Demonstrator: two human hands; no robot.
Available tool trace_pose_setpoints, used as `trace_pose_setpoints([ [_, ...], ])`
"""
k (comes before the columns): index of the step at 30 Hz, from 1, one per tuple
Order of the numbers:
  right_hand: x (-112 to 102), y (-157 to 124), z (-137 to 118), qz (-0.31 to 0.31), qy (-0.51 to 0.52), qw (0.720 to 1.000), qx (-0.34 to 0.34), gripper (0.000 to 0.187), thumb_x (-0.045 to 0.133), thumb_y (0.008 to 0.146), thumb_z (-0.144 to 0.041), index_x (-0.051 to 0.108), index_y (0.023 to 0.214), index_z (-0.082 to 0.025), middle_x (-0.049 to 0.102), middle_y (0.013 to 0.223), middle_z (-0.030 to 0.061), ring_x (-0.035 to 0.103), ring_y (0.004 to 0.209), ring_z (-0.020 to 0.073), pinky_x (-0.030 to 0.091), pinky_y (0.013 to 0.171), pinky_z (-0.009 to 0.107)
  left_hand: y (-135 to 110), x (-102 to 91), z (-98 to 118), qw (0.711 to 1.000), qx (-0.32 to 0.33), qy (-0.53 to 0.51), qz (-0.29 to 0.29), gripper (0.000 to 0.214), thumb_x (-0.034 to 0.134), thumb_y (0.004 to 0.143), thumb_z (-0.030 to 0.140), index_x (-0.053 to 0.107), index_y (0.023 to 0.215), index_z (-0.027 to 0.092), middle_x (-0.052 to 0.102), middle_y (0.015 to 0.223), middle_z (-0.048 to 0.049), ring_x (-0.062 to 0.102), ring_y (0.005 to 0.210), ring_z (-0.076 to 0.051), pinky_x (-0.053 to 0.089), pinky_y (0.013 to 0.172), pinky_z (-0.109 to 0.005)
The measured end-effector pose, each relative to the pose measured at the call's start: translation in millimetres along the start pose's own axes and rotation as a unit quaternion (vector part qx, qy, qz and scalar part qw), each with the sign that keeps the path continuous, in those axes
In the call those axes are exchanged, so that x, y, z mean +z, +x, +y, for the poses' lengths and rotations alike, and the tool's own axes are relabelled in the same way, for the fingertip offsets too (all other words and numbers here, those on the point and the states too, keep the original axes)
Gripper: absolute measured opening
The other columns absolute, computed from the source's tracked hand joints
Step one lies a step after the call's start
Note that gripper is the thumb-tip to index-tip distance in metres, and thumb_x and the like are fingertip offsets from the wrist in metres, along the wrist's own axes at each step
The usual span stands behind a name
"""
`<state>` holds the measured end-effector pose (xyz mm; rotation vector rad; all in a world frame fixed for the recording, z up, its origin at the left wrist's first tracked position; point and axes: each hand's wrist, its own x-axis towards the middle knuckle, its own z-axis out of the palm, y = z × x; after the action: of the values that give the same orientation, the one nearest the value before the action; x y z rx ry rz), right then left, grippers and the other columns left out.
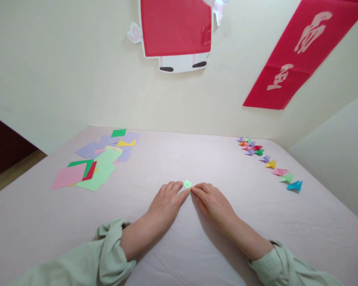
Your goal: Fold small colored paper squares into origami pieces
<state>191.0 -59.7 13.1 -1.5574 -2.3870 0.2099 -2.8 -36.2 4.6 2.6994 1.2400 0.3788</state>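
Note:
A small piece of light green folded paper (187, 184) lies on the table at the middle of the view, between my two hands. My left hand (166, 200) rests on the table with its fingers curled at the paper's left edge and its thumb pressed along the lower edge. From the other side, my right hand (212, 201) pinches the paper's lower right corner between thumb and forefinger. The fingertips of both hands almost meet there and cover part of the paper, so its full folded shape is hidden.
Loose coloured paper sheets (100, 174) lie overlapping on the left of the cloth-covered table (179, 155). A row of small folded paper figures (280, 171) runs along the right side. Behind the table stands a wall with a red banner (298, 59) and a red-and-white cutout (176, 31).

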Motion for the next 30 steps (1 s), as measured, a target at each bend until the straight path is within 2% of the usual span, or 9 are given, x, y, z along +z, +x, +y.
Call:
trace_pose_setpoints([
  [4, 1, 9, 1, -0.014, -0.037, 0.999, -0.001, 0.030, 0.051, 0.090, -0.008, 0.064, 0.113, -0.022, 0.064, 0.102, 0.0067, 0.058, 0.092, 0.0186, 0.048, 0.082, 0.032, -1, 0.1, 4, 1.000, 0.008, -0.005, -0.010, 0.030, 0.047, 0.095, 0.023, 0.054, 0.124, 0.026, 0.057, 0.117, -0.0077, 0.051, 0.109, -0.022, 0.044, 0.093, -0.040],
  [9, 4, 22, -1, -0.017, -0.117, 0.993, 0.004, 0.016, 0.054, 0.090, -0.012, 0.066, 0.098, -0.020, 0.062, 0.094, 0.0073, 0.057, 0.086, 0.0209, 0.046, 0.074, 0.030, 2, -3.6, 3, 0.999, 0.031, -0.025, -0.021, 0.023, 0.048, 0.092, 0.017, 0.062, 0.110, 0.023, 0.060, 0.102, -0.0071, 0.054, 0.098, -0.021, 0.046, 0.091, -0.039],
  [12, 5, 25, 0, -0.013, -0.123, 0.992, 0.015, 0.015, 0.054, 0.090, -0.014, 0.066, 0.096, -0.021, 0.062, 0.093, 0.0071, 0.057, 0.085, 0.0209, 0.045, 0.072, 0.030, 2, -2.4, -1, 0.998, 0.042, -0.046, 0.000, 0.026, 0.049, 0.091, 0.016, 0.063, 0.112, 0.023, 0.060, 0.106, -0.0076, 0.054, 0.102, -0.021, 0.046, 0.092, -0.039],
  [16, 4, 25, 2, 0.021, -0.049, 0.997, 0.060, 0.025, 0.048, 0.091, -0.009, 0.066, 0.105, -0.021, 0.062, 0.100, 0.0063, 0.057, 0.089, 0.0181, 0.044, 0.079, 0.029, 0, 4.5, -7, 0.996, 0.044, -0.071, 0.037, 0.031, 0.049, 0.092, 0.018, 0.061, 0.120, 0.026, 0.058, 0.119, -0.0081, 0.051, 0.113, -0.023, 0.043, 0.099, -0.042],
  [20, 5, 24, 4, 0.043, 0.036, 0.996, 0.062, 0.026, 0.047, 0.089, -0.008, 0.064, 0.104, -0.019, 0.062, 0.105, 0.0064, 0.056, 0.094, 0.0175, 0.043, 0.084, 0.029, 2, 7.6, -10, 0.995, 0.042, -0.086, 0.033, 0.033, 0.051, 0.090, 0.018, 0.060, 0.121, 0.027, 0.057, 0.122, -0.0074, 0.050, 0.116, -0.023, 0.042, 0.101, -0.043],
  [27, 15, 27, 11, 0.087, 0.211, 0.968, 0.103, 0.013, 0.051, 0.084, -0.011, 0.059, 0.091, -0.019, 0.061, 0.087, 0.0017, 0.055, 0.078, 0.0156, 0.043, 0.074, 0.028, 4, 3.6, -11, 0.991, 0.042, -0.125, 0.031, 0.041, 0.051, 0.088, 0.015, 0.056, 0.127, 0.028, 0.057, 0.126, -0.0065, 0.050, 0.118, -0.023, 0.042, 0.101, -0.043],
  [30, 18, 27, 13, 0.091, 0.248, 0.959, 0.108, 0.006, 0.054, 0.083, -0.016, 0.058, 0.085, -0.020, 0.060, 0.080, 0.0002, 0.054, 0.072, 0.0151, 0.041, 0.069, 0.027, 4, 3.1, -11, 0.989, 0.038, -0.142, 0.034, 0.040, 0.051, 0.088, 0.015, 0.057, 0.126, 0.027, 0.057, 0.126, -0.0071, 0.051, 0.117, -0.023, 0.042, 0.101, -0.043],
])
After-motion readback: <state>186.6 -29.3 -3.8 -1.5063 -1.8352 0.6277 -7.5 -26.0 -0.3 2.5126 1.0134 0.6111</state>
